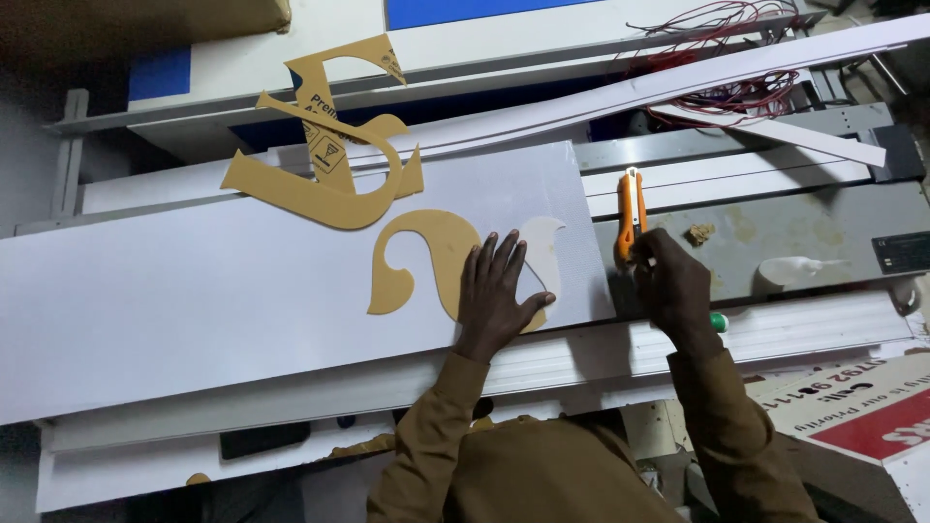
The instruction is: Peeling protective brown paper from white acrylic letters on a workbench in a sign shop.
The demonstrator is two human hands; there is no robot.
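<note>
I am pinning a curled tan cutout [426,260] on a white sheet [194,300] and gripping an orange knife [631,218].

My left hand [494,295] is lying flat with fingers spread over the cutout's right part, near the sheet's right edge. My right hand [673,286] is closing around the knife's lower end, just beside that edge, over the grey bench [775,228]. More tan letter shapes [334,145] are lying up-left; red wires [736,58] are sitting far back.
</note>
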